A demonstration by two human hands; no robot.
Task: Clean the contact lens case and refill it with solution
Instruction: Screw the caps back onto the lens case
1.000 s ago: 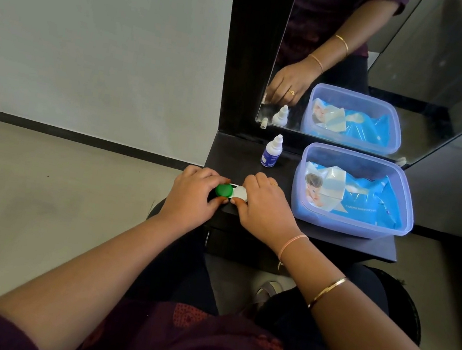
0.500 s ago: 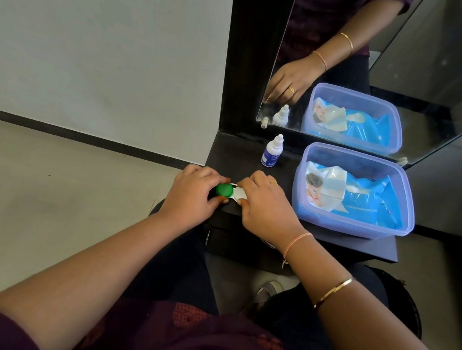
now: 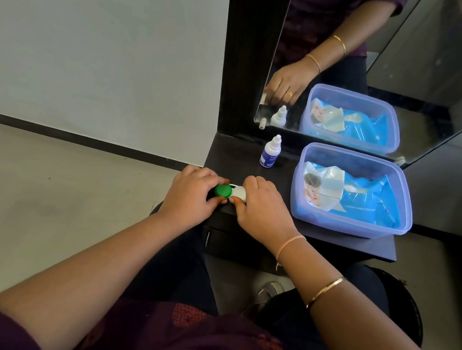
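At the front edge of a dark worktop [image 3: 234, 157], we saw both hands closed on the contact lens case [image 3: 230, 192]. The left hand [image 3: 190, 195] had its fingers [image 3: 217, 179] curled over the top and its thumb below, pinching the green cap [image 3: 223, 190]. The right hand [image 3: 263, 209] pinched the white cap [image 3: 239, 192] at the other end the same way. The case lay flat on the worktop between the two hands. Behind it, near the mirror [image 3: 434, 70], a small solution bottle [image 3: 270, 151] stood upright with its cap on. To the right we noted a translucent tub [image 3: 348, 226] holding a blue wipes packet [image 3: 361, 198].
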